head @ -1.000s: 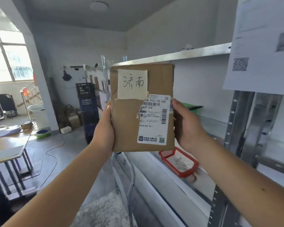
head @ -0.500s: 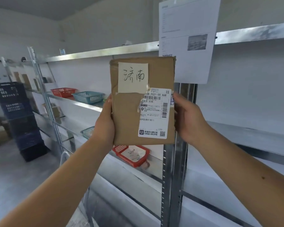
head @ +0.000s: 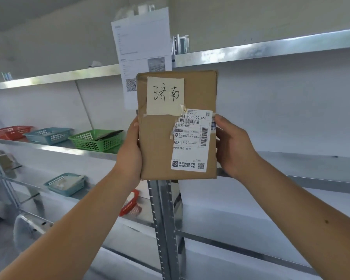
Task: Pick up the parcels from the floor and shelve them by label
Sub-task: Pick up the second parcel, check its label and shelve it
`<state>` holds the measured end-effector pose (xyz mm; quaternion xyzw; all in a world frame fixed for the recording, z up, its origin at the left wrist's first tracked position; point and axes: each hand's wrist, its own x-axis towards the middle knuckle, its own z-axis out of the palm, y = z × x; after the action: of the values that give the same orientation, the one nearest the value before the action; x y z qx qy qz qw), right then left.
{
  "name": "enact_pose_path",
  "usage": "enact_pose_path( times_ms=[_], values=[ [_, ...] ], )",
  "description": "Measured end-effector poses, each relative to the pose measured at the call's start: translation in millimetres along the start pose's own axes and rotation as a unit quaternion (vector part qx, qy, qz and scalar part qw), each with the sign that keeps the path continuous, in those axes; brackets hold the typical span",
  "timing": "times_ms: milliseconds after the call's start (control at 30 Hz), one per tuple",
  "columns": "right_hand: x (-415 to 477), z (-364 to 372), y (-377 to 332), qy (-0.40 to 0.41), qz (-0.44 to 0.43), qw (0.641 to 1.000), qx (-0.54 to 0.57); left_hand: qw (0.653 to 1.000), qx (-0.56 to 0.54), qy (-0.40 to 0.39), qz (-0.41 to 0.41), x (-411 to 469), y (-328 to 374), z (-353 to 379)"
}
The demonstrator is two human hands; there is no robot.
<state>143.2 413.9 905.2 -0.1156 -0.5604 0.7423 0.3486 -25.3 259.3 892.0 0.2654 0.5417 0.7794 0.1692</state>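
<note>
A flat brown cardboard parcel (head: pixel 160 146) is held upright in front of the metal shelving (head: pixel 271 51). It carries a pale handwritten note (head: pixel 165 95) at the top and a white printed shipping label (head: pixel 191 141) lower right. My left hand (head: pixel 128 152) grips its left edge and my right hand (head: pixel 233 146) grips its right edge. The parcel hides part of the upright post (head: pixel 163 225) behind it.
On the middle shelf to the left stand a red basket (head: pixel 10 132), a blue basket (head: pixel 48 135) and a green basket (head: pixel 95 139). One shelf lower sit a second blue basket (head: pixel 66 183) and a second red basket (head: pixel 130 203). A printed sheet (head: pixel 141 47) hangs from the top shelf.
The view has swung right, from the room and window onto the shelving. The parcel stays upright in both hands; the green basket has come into view.
</note>
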Motion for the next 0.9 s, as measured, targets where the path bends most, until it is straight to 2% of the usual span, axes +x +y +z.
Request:
enact_pose_path(
  times_ms=[233, 400, 700, 900],
  values=[
    [-52, -101, -53, 0.046, -0.033, 0.998, -0.029, 0.996, -0.011, -0.091, -0.003, -41, -17, 109],
    [-101, -174, -88, 0.066, -0.036, 0.995, -0.064, 0.984, 0.031, -0.173, -0.001, -67, -33, 175],
    [-185, -269, -133, 0.173, -0.085, 0.978, -0.077, 0.957, 0.019, -0.285, -0.059, -122, -50, 292],
    [-245, -318, -152, 0.253, -0.105, 0.96, -0.062, 0.926, 0.025, -0.366, -0.087, -154, -63, 359]
  ],
)
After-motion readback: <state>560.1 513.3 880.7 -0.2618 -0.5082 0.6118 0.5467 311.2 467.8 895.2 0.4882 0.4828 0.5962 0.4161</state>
